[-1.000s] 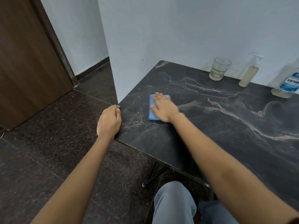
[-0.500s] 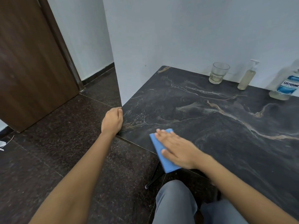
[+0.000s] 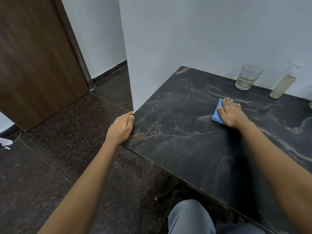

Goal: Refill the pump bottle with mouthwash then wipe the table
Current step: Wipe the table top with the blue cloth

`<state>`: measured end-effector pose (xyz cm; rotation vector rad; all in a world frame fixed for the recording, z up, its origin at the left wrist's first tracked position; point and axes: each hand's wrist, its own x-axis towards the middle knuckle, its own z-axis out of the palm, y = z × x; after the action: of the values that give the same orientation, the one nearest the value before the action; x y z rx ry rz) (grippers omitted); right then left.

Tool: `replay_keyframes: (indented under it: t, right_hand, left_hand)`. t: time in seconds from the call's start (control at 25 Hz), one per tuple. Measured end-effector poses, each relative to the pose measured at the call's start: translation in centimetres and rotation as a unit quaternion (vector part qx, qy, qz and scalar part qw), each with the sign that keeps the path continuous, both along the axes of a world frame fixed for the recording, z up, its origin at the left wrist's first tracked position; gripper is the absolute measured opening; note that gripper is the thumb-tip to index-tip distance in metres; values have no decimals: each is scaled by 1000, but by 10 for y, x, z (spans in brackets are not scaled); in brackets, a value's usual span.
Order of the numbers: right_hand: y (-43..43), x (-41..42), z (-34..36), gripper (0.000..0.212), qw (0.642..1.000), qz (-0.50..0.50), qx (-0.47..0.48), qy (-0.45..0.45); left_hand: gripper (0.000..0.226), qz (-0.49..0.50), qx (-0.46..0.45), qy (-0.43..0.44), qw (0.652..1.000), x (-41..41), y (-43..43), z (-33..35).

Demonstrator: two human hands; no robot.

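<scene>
R hand (image 3: 232, 114) lies flat, palm down, fingers (image 3: 228, 103) stretched out, pressing a folded blue cloth (image 3: 217, 114) onto the dark marble-look desk (image 3: 185, 149), toward the far side. Cloth pokes out on the hand's left and a bit past the fingertips. L hand (image 3: 120, 130) is at the desk's left corner, fingers curled over the edge, gripping it, right by the white wall corner.

Beyond the cloth, near the back wall: a glass (image 3: 248, 77) w/ a little pale liquid, and just right of it the pump bottle (image 3: 283, 83), upright, pale yellowish fill. Both sit apart from the hand; bare desk between. At the far right edge a sliver of another object, can't tell what.

Off the desk: brown door (image 3: 37, 61) at left, dark speckled floor (image 3: 50, 166), a knee in grey-blue trousers (image 3: 189, 217) at bottom, a desk leg (image 3: 163, 190) under the near edge.
</scene>
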<state>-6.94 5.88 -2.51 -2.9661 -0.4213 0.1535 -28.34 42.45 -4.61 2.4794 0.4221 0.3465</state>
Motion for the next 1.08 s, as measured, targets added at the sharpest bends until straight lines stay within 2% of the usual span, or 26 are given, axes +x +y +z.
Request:
replay_keyframes:
  t: [0.16,0.28,0.4,0.56,0.72,0.88,1.08]
  right_hand:
    - [98,7,3,59,998,65,-2,0]
    - [183,-32,0,59,983,184,7,2]
    - [232,-93,-3,59,955,297,14,-6]
    - [245,-174,-3,59,917,399,19,-3]
    - [196,-205,-2,58,884,468,15,-4]
    - [163,-198,0,56,873,486,31,17]
    - [185,-135,4,55,921,386,33,29]
  left_hand:
    - [46,1,-19,-22,1000,-1,1,-2]
    - [46,57,-67,-81,993,-9,-1,-1]
    - [46,89,-108,-147,979,-13,-4,1]
    - [51,76,-112,-196,971,-18,-3,5]
    - [53,77,-113,-202,970,-24,-11,10]
    - [45,28,-87,-146,985,-9,-25,15]
    - [42,47,-103,-117,987,13,-43,16]
